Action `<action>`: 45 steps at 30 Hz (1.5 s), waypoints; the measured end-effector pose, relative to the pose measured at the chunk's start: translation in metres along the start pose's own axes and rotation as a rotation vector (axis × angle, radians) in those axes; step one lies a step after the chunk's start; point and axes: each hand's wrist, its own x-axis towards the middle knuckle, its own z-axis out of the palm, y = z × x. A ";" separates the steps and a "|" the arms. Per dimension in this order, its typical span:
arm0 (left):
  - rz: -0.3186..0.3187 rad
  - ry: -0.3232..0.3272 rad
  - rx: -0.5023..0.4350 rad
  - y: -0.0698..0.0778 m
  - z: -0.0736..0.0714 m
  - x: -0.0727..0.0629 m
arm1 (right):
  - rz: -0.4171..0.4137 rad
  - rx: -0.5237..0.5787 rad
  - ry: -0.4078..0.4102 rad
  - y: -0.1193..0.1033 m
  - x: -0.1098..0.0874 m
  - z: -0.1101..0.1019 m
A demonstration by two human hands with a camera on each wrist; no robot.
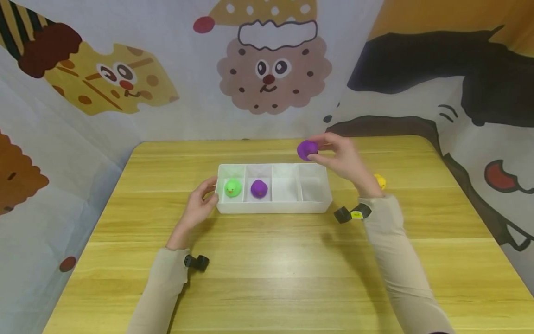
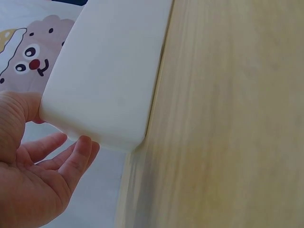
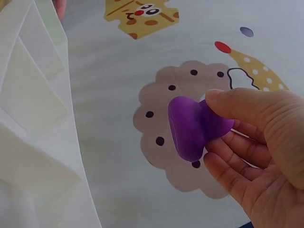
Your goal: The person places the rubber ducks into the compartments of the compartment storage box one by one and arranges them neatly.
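A white box (image 1: 271, 208) with a row of compartments stands on the table. A green duck toy (image 1: 232, 188) sits in its leftmost compartment, and a purple duck toy (image 1: 259, 189) in the one beside it. My left hand (image 1: 201, 202) holds the box's left end, thumb at the rim and fingers against the end wall. Above the table behind the box's right end, my right hand (image 1: 340, 155) pinches another purple toy (image 3: 187, 128) between thumb and fingers. A yellow toy (image 1: 380, 181) lies on the table, partly hidden behind the right wrist.
The wooden table (image 1: 275, 278) reaches back to a printed cloth (image 1: 187, 125) with cartoon figures. Black wrist cameras are strapped to both sleeves. The box's two right compartments show bare floors.
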 end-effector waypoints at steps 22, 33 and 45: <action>-0.012 0.005 -0.003 -0.001 0.000 -0.001 | -0.060 0.020 -0.101 -0.001 0.005 0.027; -0.004 0.004 -0.002 -0.001 0.000 -0.001 | -0.064 0.000 -0.153 0.008 0.001 0.043; 0.003 0.013 -0.012 -0.003 0.000 -0.001 | -0.054 -0.018 -0.231 0.024 -0.003 0.062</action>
